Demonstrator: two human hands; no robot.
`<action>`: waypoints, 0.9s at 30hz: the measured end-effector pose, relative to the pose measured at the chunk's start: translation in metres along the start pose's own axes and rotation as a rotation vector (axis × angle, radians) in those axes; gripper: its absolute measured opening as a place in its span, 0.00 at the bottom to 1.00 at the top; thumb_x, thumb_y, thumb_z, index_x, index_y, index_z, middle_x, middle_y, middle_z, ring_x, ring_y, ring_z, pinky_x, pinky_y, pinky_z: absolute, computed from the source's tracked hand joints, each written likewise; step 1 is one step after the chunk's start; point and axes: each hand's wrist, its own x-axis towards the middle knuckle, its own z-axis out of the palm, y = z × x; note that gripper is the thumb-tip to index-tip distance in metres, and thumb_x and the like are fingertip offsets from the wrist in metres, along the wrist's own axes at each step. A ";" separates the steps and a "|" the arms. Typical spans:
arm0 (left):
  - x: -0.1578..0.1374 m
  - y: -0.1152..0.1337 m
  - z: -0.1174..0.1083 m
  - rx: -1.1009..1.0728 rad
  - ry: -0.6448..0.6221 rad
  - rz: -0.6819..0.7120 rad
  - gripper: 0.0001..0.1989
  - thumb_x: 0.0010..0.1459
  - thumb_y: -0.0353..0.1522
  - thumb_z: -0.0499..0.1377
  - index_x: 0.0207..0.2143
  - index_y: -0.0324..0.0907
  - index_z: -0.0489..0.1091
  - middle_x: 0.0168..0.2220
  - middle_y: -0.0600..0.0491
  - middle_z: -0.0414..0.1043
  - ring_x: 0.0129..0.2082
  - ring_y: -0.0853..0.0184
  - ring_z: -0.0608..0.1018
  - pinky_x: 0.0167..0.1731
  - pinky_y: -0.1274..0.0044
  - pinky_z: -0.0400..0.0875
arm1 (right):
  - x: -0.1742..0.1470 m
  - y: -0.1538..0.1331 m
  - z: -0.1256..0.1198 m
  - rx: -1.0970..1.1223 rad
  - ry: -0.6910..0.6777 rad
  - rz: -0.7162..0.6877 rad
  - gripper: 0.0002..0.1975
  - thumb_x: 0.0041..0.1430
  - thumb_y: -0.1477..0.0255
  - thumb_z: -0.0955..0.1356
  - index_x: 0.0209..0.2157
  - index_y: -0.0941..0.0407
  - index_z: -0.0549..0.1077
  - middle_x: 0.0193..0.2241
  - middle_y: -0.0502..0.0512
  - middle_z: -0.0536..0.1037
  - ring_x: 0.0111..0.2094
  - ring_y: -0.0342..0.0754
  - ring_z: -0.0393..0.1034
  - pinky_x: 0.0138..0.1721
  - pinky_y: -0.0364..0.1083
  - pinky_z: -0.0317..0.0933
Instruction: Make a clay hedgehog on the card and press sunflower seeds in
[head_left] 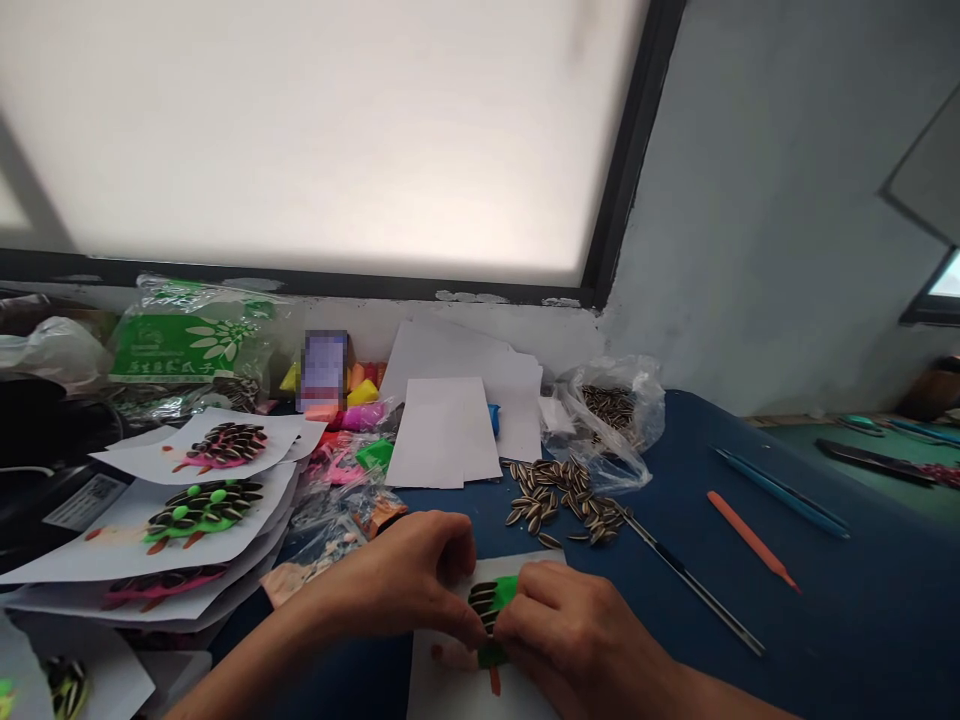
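Observation:
A white sheet of paper (442, 690) lies in front of me, bearing a green clay shape (506, 592) with a row of striped sunflower seeds (482, 598) stuck in it and a brown clay strip below. My left hand (409, 575) reaches over its left side, fingers curved and apart from the thumb, whose tip is at the seeds. My right hand (577, 625) covers the right part of the clay. Its fingers are pinched at a sunflower seed, mostly hidden by the fingertips. Loose sunflower seeds (551, 490) are heaped just beyond the paper.
Finished-looking seed pictures (202, 515) are stacked at left, before a green seed bag (187, 345). Blank cards (442, 430), coloured clay packets (349, 460) and a plastic bag of seeds (611, 410) stand behind. A pen (690, 580), an orange tool (750, 538) and blue tweezers (784, 492) lie at right.

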 end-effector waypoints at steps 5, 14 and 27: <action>0.000 -0.001 0.003 -0.005 0.004 -0.001 0.18 0.36 0.37 0.72 0.27 0.44 0.67 0.26 0.62 0.63 0.27 0.69 0.65 0.22 0.79 0.54 | 0.001 0.000 -0.001 -0.085 -0.016 -0.010 0.09 0.63 0.75 0.65 0.29 0.57 0.75 0.26 0.53 0.73 0.26 0.46 0.66 0.27 0.42 0.56; 0.002 0.002 0.004 0.040 0.023 -0.007 0.18 0.37 0.37 0.72 0.27 0.44 0.67 0.26 0.62 0.63 0.27 0.68 0.65 0.22 0.78 0.53 | 0.004 -0.001 0.003 -0.136 -0.050 -0.010 0.08 0.62 0.69 0.69 0.30 0.57 0.75 0.26 0.53 0.73 0.27 0.46 0.66 0.26 0.43 0.54; -0.001 -0.004 -0.009 -0.120 -0.111 0.017 0.09 0.47 0.36 0.64 0.31 0.42 0.69 0.25 0.60 0.65 0.26 0.68 0.67 0.24 0.79 0.57 | 0.024 0.024 -0.054 -0.266 -0.050 0.286 0.09 0.64 0.80 0.66 0.31 0.58 0.76 0.30 0.53 0.74 0.30 0.45 0.70 0.30 0.42 0.57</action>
